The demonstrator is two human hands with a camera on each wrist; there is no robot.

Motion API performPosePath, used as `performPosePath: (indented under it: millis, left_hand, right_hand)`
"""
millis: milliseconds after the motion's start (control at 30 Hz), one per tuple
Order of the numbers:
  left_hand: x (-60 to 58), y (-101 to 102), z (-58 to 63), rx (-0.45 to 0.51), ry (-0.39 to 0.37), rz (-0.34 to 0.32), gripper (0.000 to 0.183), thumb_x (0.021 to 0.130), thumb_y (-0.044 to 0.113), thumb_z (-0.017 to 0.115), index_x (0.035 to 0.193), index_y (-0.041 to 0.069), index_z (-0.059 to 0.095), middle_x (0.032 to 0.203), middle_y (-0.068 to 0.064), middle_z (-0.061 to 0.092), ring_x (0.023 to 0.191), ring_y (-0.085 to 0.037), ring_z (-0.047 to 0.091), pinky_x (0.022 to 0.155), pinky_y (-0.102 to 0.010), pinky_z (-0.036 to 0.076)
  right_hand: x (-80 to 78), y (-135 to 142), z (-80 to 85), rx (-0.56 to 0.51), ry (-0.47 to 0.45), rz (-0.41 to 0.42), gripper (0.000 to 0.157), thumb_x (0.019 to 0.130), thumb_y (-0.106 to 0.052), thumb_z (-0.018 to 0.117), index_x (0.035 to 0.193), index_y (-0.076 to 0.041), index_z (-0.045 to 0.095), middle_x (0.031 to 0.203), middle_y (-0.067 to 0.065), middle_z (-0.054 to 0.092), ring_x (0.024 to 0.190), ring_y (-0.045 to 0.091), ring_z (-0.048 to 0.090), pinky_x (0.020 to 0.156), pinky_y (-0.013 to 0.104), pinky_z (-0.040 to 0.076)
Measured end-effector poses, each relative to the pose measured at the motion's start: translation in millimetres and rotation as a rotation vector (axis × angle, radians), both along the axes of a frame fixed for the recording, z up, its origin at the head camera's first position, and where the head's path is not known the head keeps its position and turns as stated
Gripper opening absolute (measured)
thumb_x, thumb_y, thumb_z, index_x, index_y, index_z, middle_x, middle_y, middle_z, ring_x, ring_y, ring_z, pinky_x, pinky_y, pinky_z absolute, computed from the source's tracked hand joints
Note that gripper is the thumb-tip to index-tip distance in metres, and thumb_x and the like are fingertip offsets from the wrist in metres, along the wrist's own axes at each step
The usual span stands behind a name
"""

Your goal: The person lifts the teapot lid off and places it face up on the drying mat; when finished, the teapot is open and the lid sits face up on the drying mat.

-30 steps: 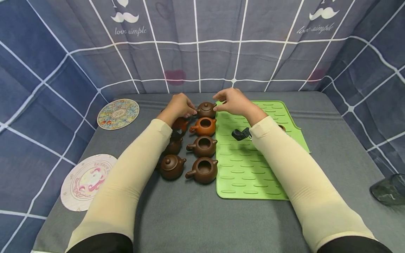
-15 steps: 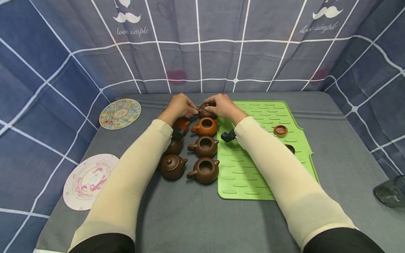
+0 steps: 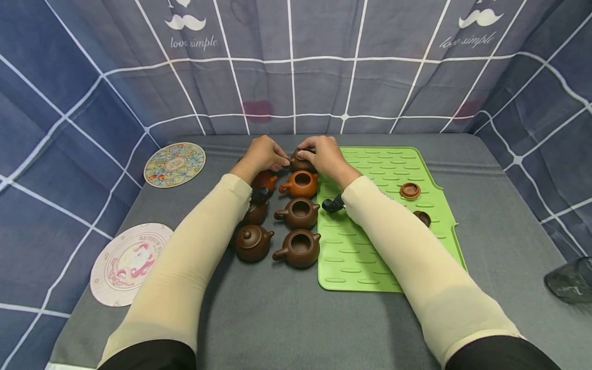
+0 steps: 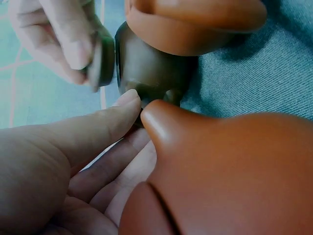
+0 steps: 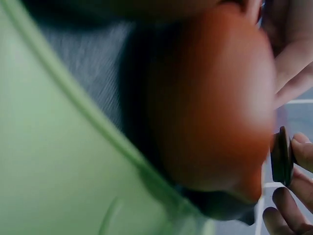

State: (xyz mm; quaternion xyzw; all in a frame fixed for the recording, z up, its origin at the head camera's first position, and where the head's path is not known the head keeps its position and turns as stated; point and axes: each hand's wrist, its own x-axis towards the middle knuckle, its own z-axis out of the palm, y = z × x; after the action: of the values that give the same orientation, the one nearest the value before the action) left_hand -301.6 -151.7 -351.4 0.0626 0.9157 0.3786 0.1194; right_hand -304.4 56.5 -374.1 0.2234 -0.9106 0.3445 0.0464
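My left hand [image 3: 265,153] pinches the handle of a small dark brown teapot [image 3: 302,163] at the back of the right-hand row. My right hand [image 3: 325,152] holds that pot's round lid [image 5: 282,156] between thumb and fingers. A narrow gap shows between lid and pot in the left wrist view. In front stand an orange teapot [image 3: 299,185] and two brown teapots [image 3: 299,214], all uncovered. Beside my left forearm is another row: a lidded brown teapot [image 3: 253,243], a partly hidden brown one [image 3: 256,213] and a lidded orange one [image 4: 230,166].
A green ribbed mat [image 3: 351,267] lies right of the pots, bearing an orange-brown lid [image 3: 410,190] and a dark lid [image 3: 422,218]. Two round coasters, one patterned [image 3: 174,164] and one pink [image 3: 129,264], lie at left. A dark glass [image 3: 571,281] is at the right edge.
My right hand has moved left from beside the back teapot, closed its fingers on the lid and raised it off the pot. My left hand has stayed at the handle.
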Motion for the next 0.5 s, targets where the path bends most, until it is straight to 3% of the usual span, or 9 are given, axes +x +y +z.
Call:
performPosePath:
  millis: [167, 300, 500]
  left_hand:
    - [-0.2, 1, 0.0, -0.023, 0.011, 0.001, 0.017, 0.092, 0.009, 0.085, 0.104, -0.002, 0.082, 0.090, -0.016, 0.078, 0.081, -0.026, 0.078, 0.064, -0.027, 0.060]
    - [-0.2, 2, -0.1, -0.029, 0.008, 0.005, 0.016, 0.092, 0.009, 0.085, 0.104, -0.002, 0.083, 0.092, -0.016, 0.078, 0.082, -0.027, 0.078, 0.063, -0.026, 0.060]
    - [1.2, 1, -0.1, -0.038, 0.011, 0.004, 0.016, 0.093, 0.009, 0.083, 0.105, -0.002, 0.082, 0.094, -0.017, 0.078, 0.082, -0.027, 0.078, 0.066, -0.028, 0.061]
  right_hand:
    - [12.0, 8, 14.4, -0.169, -0.044, 0.062, 0.028, 0.101, -0.017, 0.076, 0.128, -0.010, 0.077, 0.120, 0.006, 0.075, 0.108, 0.023, 0.070, 0.092, 0.039, 0.054]
    - [16.6, 29, 28.0, -0.425, -0.225, 0.116, 0.036, 0.104, -0.009, 0.070, 0.140, -0.009, 0.069, 0.130, 0.010, 0.071, 0.112, 0.024, 0.068, 0.092, 0.038, 0.055]
    - [11.2, 80, 38.6, -0.917, -0.501, 0.132, 0.047, 0.107, 0.006, 0.054, 0.154, 0.001, 0.052, 0.139, 0.025, 0.054, 0.118, 0.032, 0.063, 0.101, 0.039, 0.053]
